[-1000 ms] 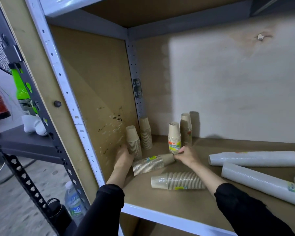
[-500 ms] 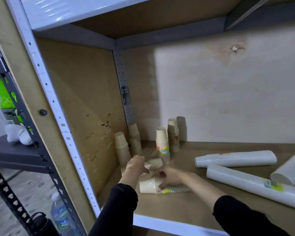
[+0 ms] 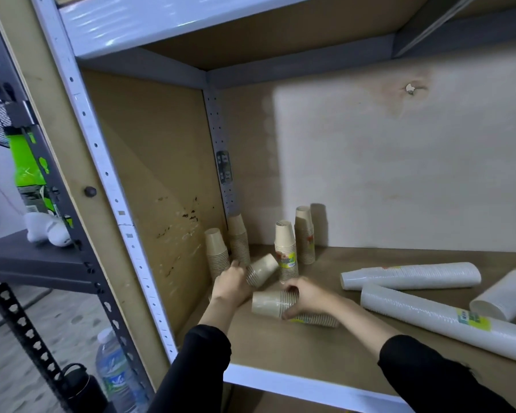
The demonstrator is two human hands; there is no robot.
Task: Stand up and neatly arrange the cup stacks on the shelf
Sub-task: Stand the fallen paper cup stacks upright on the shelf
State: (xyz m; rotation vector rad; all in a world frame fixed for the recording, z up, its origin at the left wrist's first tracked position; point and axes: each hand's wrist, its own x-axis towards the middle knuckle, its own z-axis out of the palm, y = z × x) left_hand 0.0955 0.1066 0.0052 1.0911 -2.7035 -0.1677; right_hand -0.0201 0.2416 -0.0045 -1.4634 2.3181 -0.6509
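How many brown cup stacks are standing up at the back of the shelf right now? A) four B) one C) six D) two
A: four brown stacks stand upright near the back left corner, while each hand holds another stack that is not upright.

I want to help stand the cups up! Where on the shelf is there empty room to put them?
Bare brown shelf board lies along the back wall, between the upright tan paper cup stacks and the long white cup sleeves. The front edge is free too. The left corner is crowded with stacks and both hands.
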